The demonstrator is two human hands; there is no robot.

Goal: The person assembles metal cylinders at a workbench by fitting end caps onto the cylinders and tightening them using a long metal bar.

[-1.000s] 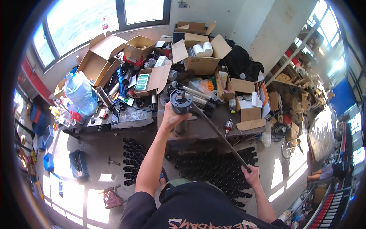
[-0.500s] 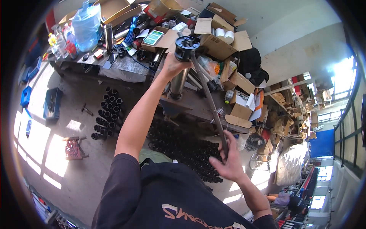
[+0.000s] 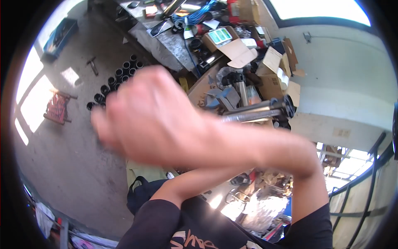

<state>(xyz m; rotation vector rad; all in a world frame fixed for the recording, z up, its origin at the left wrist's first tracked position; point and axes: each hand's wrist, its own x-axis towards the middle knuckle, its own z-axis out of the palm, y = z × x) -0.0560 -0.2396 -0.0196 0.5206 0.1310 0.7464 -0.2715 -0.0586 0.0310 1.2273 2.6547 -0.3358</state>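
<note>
My right hand (image 3: 151, 118), blurred, is raised close in front and crosses to the left with its back toward me. Its fingers look bent, but blur hides whether they grip anything. My left forearm (image 3: 203, 180) reaches rightward beneath the right one, which covers the left hand. Just past the right forearm, metal tubes (image 3: 255, 115) lie sideways, close to a black ring-shaped fitting (image 3: 289, 106). What holds them is hidden. A blue-grey vise-like block (image 3: 224, 97) sits beside them on the bench, and a shiny tube (image 3: 241, 91) with a black top stands behind.
Black tubes (image 3: 119, 74) stand in rows on the floor at left, with a hammer (image 3: 92, 66), a small red-topped stool (image 3: 57, 107) and a blue bin (image 3: 61, 38) farther left. Open cardboard boxes (image 3: 271, 85) and blue cable (image 3: 195, 16) clutter the bench.
My right hand has left the long bar's lower end and swung up and left across the view. The view has turned; my left hand, earlier at the black fitting, is now hidden.
</note>
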